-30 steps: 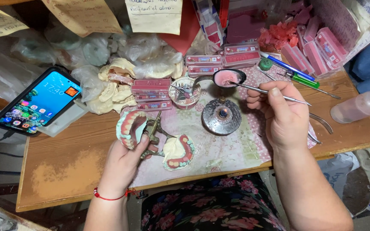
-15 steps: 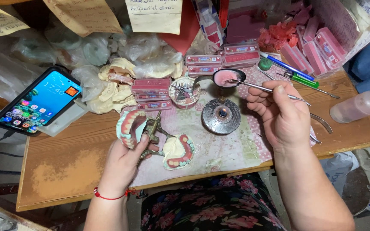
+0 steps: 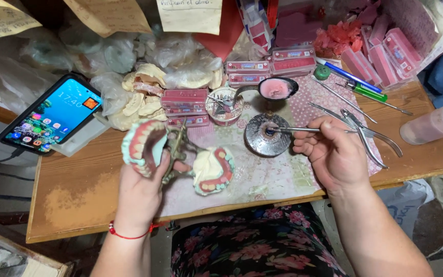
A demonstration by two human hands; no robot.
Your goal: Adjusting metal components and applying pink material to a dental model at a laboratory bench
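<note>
My left hand (image 3: 142, 192) grips a brass dental articulator (image 3: 176, 149) opened wide, with a denture model of pink gums and teeth (image 3: 140, 146) on its left arm and another denture model (image 3: 214, 170) on its right arm, lying on the mat. My right hand (image 3: 334, 151) holds a thin metal wax tool (image 3: 296, 130), whose tip rests over the centre of a round metal burner (image 3: 267, 135). Just behind the burner a spoon of pink wax (image 3: 275, 88) hangs on a stand.
The wooden table (image 3: 78, 190) carries a lit smartphone (image 3: 52, 115) at left, plaster casts (image 3: 139, 100), stacked pink tooth boxes (image 3: 185, 105), a small bowl of tools (image 3: 224, 105), pliers (image 3: 367, 134), pens (image 3: 352, 79) and a plastic bottle (image 3: 431, 125) at right. Pink wax sheets (image 3: 380, 48) lie behind.
My right hand has lowered the tool from the pink wax spoon to the burner's centre. My left hand has kept holding the articulator in about the same place.
</note>
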